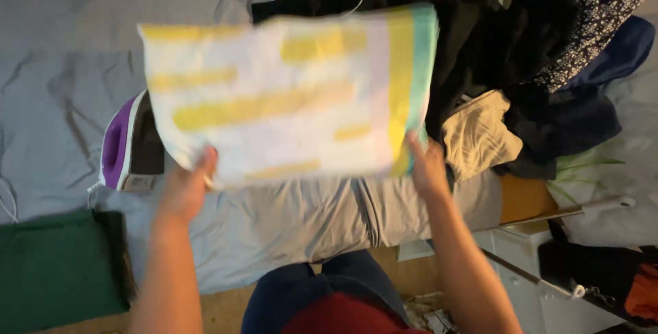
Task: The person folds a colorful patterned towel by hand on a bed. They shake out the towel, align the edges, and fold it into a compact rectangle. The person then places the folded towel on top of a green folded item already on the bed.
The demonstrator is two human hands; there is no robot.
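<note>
Head view: my left hand (pixel 186 186) pinches the lower-left corner of a folded white cloth with yellow stripes and a teal edge band (pixel 288 97); my right hand (pixel 426 166) grips its lower-right corner, fingers closed on the fabric. The cloth is held up flat, mid-frame, above both hands and over the grey sheet (pixel 288 224). A purple-and-white iron (pixel 127 145) sits just left of the cloth, partly hidden behind it. A pile of dark clothes (pixel 534 66) is at upper right, a green folded fabric (pixel 58 269) at lower left.
</note>
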